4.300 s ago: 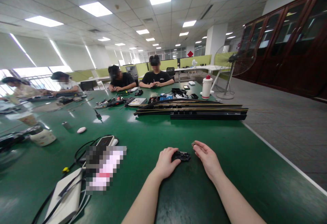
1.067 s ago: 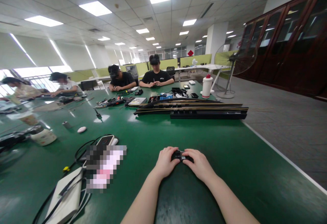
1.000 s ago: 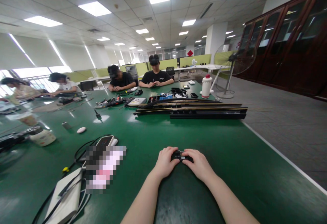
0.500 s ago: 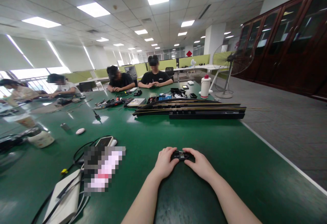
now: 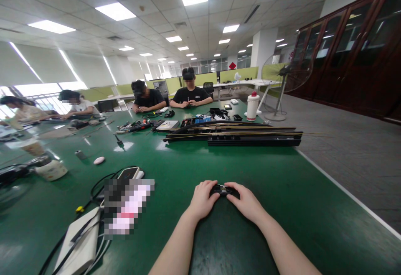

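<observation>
Starting at the left, a squat cream pot (image 5: 52, 171) is being supported by the green surface (image 5: 169, 166), with a small metal cylinder (image 5: 80, 154) and a pale pink oval piece (image 5: 99, 160) being carried to its right. Nearer, a white rectangular block (image 5: 67, 252) is being crossed by a black cable (image 5: 84, 228); beside it, a lit screen (image 5: 133, 208) is being obscured by pixelation. Further right, the left end of a small black component (image 5: 223, 189) is being gripped between fingers and thumb by the left hand (image 5: 203, 198). The component is being held low at the surface, between both hands; its finer details are being hidden. Its right end is being pinched by the right hand (image 5: 247, 202), fingers at the far edge, thumb at the near one. Beyond, long black rails (image 5: 253, 142) are being topped by thin brass-coloured rods (image 5: 238, 132), and behind these a red-capped white bottle (image 5: 252, 110) is being supported upright.
</observation>
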The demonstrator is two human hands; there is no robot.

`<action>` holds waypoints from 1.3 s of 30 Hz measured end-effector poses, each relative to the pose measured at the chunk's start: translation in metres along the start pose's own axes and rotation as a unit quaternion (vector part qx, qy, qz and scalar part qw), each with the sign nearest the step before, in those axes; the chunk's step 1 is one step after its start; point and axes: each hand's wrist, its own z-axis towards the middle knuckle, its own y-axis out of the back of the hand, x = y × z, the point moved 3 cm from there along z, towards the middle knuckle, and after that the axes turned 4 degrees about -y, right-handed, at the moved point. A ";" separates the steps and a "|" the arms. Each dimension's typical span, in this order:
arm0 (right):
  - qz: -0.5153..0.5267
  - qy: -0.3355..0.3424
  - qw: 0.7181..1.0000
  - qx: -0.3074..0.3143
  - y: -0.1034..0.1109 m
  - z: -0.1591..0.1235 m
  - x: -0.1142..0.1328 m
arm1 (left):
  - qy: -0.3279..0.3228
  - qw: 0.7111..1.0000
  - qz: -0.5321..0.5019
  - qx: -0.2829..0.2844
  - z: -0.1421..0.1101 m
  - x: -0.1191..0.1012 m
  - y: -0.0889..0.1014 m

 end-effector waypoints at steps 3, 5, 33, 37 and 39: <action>0.000 0.000 1.000 0.001 0.000 0.000 0.000 | 0.001 1.000 0.001 0.002 0.001 0.000 0.000; 0.001 0.001 1.000 0.000 0.000 0.000 0.000 | 0.000 1.000 0.001 0.001 0.001 -0.001 0.000; 0.005 0.010 1.000 -0.009 0.000 -0.002 0.004 | 0.006 1.000 -0.008 0.001 0.001 0.001 0.000; -0.009 0.036 0.999 -0.012 -0.001 -0.002 0.005 | 0.001 1.000 -0.005 0.001 0.000 0.001 0.000; -0.018 0.041 0.999 -0.015 -0.002 -0.002 0.005 | -0.001 1.000 -0.002 0.004 0.000 0.001 0.000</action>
